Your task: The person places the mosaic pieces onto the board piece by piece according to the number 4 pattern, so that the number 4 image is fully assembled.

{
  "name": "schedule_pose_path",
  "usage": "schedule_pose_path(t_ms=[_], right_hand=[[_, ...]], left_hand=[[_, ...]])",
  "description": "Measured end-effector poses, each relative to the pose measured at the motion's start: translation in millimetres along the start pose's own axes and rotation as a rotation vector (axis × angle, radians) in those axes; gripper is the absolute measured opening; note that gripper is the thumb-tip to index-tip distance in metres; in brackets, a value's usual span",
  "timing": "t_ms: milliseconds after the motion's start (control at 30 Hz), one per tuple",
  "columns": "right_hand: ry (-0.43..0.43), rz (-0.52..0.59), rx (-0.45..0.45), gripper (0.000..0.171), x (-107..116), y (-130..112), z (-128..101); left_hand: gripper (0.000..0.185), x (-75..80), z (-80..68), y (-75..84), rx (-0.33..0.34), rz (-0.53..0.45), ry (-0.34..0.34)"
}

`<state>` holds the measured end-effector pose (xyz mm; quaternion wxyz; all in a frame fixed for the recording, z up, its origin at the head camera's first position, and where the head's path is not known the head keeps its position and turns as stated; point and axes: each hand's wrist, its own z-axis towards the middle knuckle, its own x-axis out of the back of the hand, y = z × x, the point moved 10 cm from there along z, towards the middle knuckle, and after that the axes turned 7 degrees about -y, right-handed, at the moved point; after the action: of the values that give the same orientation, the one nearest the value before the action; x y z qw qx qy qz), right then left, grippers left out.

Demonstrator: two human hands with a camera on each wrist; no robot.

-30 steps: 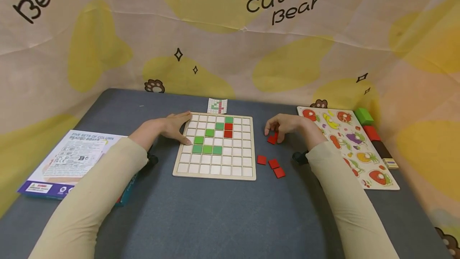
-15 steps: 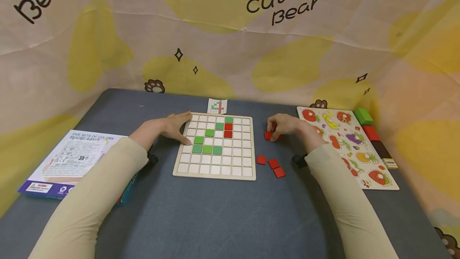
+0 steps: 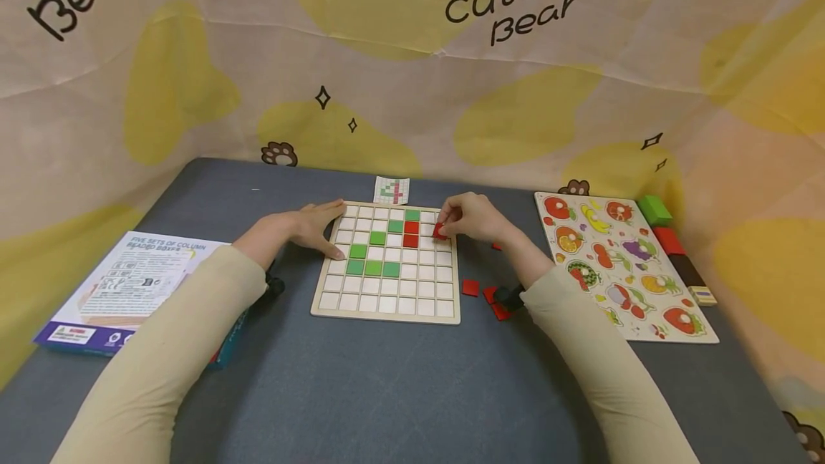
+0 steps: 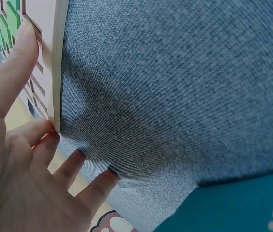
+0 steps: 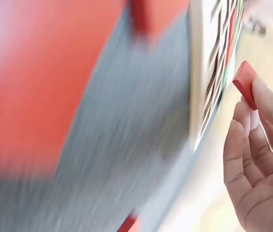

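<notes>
Grey table (image 3: 399,378) is covered mid-field by a wooden grid board (image 3: 387,310), partly filled with green tiles (image 3: 372,268) and red tiles (image 3: 410,234). The board's left edge is steadied by the left hand (image 3: 309,229), fingers straight and flat, nothing gripped. A red tile (image 3: 440,231) is pinched by the right hand (image 3: 473,218) over the board's right columns, near the placed reds. Placement step is judged in hand; next, the tile must be squared to a free cell and released. Spare red tiles (image 3: 470,287) lie right of the board.
</notes>
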<state>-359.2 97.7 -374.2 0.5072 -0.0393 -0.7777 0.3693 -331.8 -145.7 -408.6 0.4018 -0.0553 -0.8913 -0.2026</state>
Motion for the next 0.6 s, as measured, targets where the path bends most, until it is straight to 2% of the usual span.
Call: schedule_pose_path(t_ms=[167, 300, 600], right_hand=[[-0.081, -0.034, 0.048, 0.008, -26, -29, 7], [-0.115, -0.054, 0.081, 0.01, -39, -44, 10], [-0.118, -0.12, 0.089, 0.005, -50, -51, 14]], left_hand=[[0.105, 0.0, 0.3, 2.2, -0.014, 0.011, -0.005], [0.106, 0.3, -0.5, 3.0, -0.02, 0.014, -0.007], [0.108, 0.3, -1.1, 1.7, -0.024, 0.012, -0.007]])
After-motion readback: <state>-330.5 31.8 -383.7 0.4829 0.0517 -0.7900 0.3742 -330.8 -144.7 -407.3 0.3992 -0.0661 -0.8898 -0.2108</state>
